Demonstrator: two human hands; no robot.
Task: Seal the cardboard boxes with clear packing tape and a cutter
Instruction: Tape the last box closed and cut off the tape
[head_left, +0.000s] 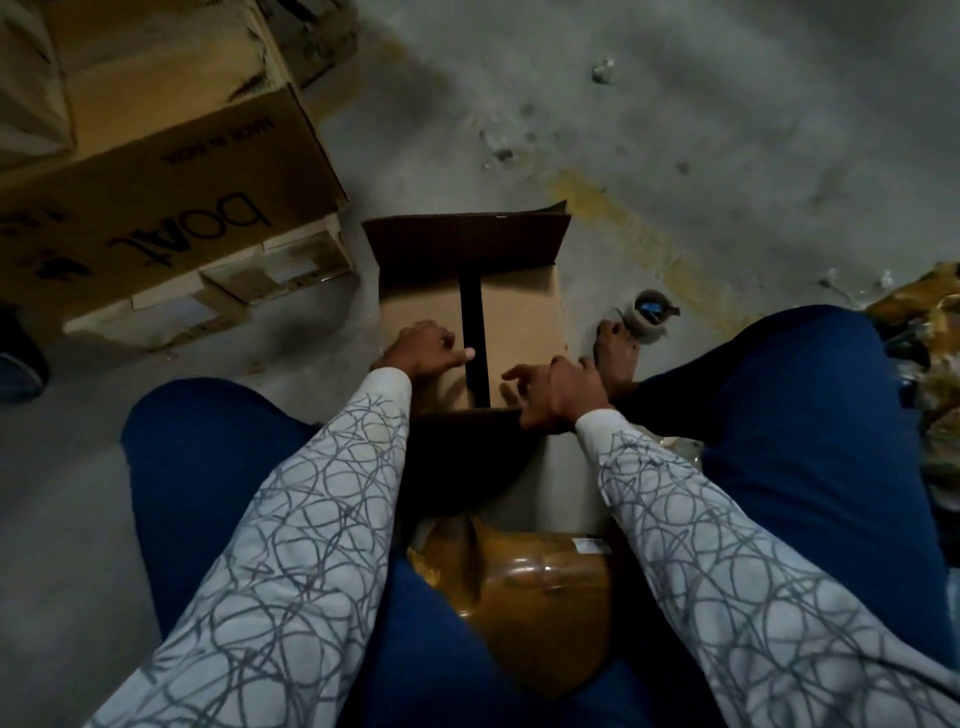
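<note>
- Nearest you, a glossy brown tape-wrapped parcel (545, 587) lies between your knees.
- Your left hand (426, 351) presses the left flap of the small brown cardboard box (519, 317) — fingers relaxed, grasping nothing.
- Your right hand (556, 395) rests on the right flap, fingers spread and released; a dark gap parts the flaps.
- The box sits on the grey concrete floor (675, 130), far flap upright.
- A roll of clear packing tape (649, 312) lies just right of it.
- Far left — a large printed cardboard carton (156, 208).

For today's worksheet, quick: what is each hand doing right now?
Left hand: open, pressing down on the box's left flap, holding nothing.
Right hand: open, fingers spread on the right flap, holding nothing.
</note>
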